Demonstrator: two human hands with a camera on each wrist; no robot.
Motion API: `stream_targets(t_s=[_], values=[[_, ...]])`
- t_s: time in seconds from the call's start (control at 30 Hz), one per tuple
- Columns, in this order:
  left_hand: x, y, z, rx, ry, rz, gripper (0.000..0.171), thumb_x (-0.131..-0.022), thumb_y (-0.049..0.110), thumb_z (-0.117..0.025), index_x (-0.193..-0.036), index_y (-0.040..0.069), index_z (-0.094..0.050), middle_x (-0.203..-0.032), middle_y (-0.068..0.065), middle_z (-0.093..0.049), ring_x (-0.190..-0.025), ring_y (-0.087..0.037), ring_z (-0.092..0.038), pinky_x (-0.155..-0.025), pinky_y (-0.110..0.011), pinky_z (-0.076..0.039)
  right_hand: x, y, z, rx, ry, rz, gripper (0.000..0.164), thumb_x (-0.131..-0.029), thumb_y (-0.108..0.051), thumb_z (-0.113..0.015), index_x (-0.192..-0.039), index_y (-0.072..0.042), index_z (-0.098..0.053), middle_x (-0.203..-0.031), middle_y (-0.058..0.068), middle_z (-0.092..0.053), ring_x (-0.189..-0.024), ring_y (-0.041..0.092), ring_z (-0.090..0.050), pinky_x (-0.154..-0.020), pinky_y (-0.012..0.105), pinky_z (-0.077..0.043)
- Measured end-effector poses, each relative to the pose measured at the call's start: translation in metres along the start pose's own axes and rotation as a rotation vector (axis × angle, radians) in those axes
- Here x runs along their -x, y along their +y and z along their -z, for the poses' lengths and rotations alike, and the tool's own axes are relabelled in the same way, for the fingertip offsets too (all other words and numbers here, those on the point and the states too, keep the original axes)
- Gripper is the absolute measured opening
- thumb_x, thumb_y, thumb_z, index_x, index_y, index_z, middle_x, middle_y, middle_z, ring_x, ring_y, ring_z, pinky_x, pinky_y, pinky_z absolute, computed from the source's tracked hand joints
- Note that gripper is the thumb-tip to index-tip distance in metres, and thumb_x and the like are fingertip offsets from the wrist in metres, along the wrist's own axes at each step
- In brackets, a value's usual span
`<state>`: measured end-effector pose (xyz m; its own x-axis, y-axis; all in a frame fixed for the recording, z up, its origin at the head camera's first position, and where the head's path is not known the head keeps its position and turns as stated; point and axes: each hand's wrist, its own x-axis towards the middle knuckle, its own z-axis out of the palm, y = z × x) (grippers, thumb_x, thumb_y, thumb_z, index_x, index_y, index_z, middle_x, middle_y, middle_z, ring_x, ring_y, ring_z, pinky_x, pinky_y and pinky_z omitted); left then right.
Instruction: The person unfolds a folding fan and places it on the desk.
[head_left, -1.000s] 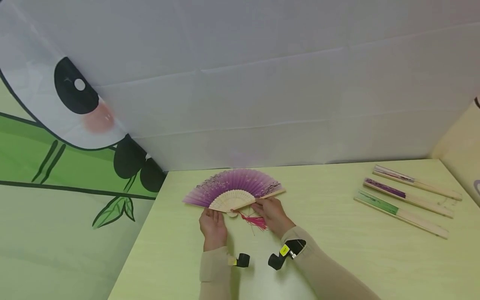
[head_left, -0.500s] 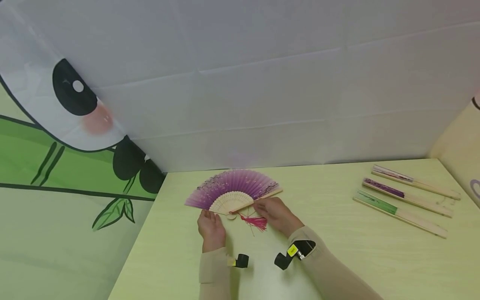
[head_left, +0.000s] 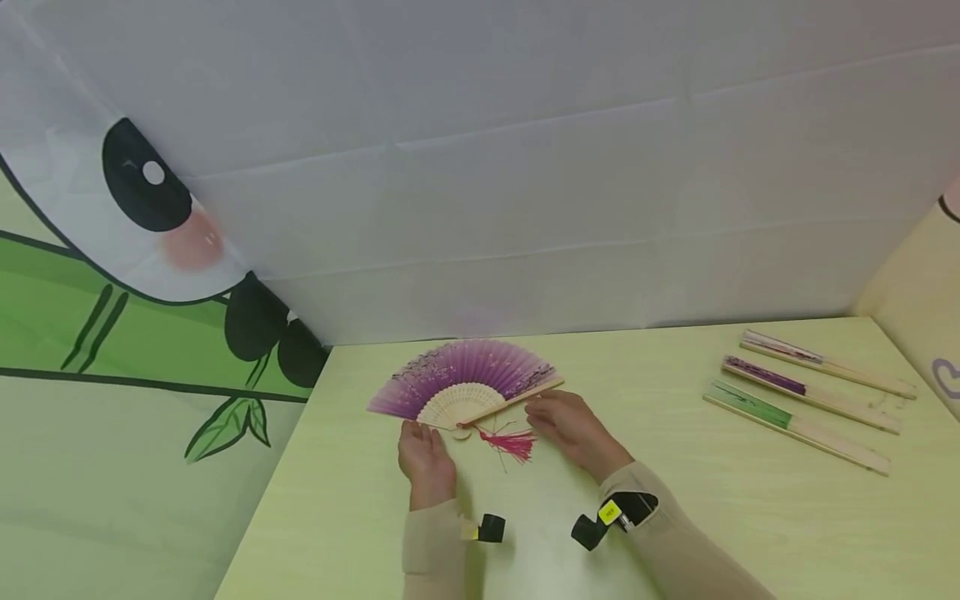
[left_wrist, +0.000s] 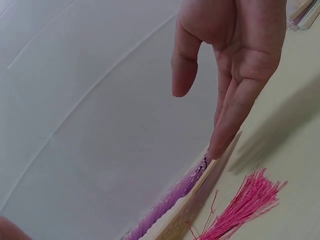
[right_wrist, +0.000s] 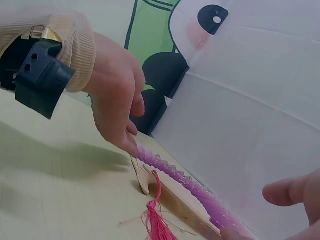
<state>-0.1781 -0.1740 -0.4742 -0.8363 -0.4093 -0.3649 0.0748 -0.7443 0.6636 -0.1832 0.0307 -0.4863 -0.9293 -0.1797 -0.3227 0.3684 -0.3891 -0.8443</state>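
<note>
A purple folding fan [head_left: 472, 371] lies spread on the table, its pale slatted ribs [head_left: 461, 404] toward me. My left hand [head_left: 427, 457] reaches the fan's near left edge with straight fingers; in the right wrist view that left hand [right_wrist: 117, 90] has its fingertips at the end stick. On the other side, my right hand [head_left: 573, 429] is by the fan's right outer stick. The left wrist view shows the right hand [left_wrist: 235, 60] with extended fingers at that stick and the thumb held apart. A pink tassel [head_left: 513, 444] hangs from the pivot and lies between the hands.
Several closed fans rest at the table's right: one with a green section [head_left: 753, 404], one dark purple [head_left: 765, 375], one pale-patterned [head_left: 783, 348]. A whitish cloth backdrop [head_left: 525, 208] rises behind the table's back edge, with a printed cartoon cloth [head_left: 150, 333] at left.
My right hand has drawn back to the right, baring more of the fan's right stick. The fan and left hand have barely shifted.
</note>
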Motion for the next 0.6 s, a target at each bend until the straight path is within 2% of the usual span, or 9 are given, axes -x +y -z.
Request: stream_targets(t_s=[0.1, 0.23, 0.6], values=[[0.006, 0.0, -0.004, -0.011, 0.006, -0.037, 0.05, -0.101, 0.014, -0.013, -0.147, 0.004, 0.003, -0.154, -0.012, 0.005, -0.14, -0.023, 0.003, -0.113, -0.03, -0.006, 0.003, -0.003, 0.007, -0.001, 0.004, 0.021, 0.058, -0.093, 0.0, -0.05, -0.14, 0.012, -0.018, -0.137, 0.028, -0.036, -0.125, 0.037, -0.039, -0.101, 0.038, -0.038], [0.015, -0.005, -0.01, -0.007, 0.019, -0.079, 0.05, -0.101, 0.014, -0.013, -0.147, 0.003, 0.001, -0.154, -0.012, 0.0, -0.14, -0.023, -0.002, -0.113, -0.03, -0.009, 0.01, -0.008, 0.017, 0.011, -0.022, 0.048, 0.057, -0.093, 0.0, -0.049, -0.141, 0.01, -0.019, -0.14, 0.028, -0.033, -0.127, 0.036, -0.038, -0.102, 0.038, -0.037], [0.04, -0.036, -0.025, -0.059, 0.031, -0.137, 0.045, -0.101, 0.007, -0.018, -0.145, -0.003, -0.015, -0.151, -0.018, -0.017, -0.138, -0.029, -0.017, -0.112, -0.035, -0.019, 0.038, -0.024, 0.044, 0.097, -0.029, 0.087, 0.054, -0.094, -0.005, -0.05, -0.141, 0.005, -0.025, -0.14, 0.023, -0.037, -0.127, 0.031, -0.04, -0.102, 0.037, -0.037]])
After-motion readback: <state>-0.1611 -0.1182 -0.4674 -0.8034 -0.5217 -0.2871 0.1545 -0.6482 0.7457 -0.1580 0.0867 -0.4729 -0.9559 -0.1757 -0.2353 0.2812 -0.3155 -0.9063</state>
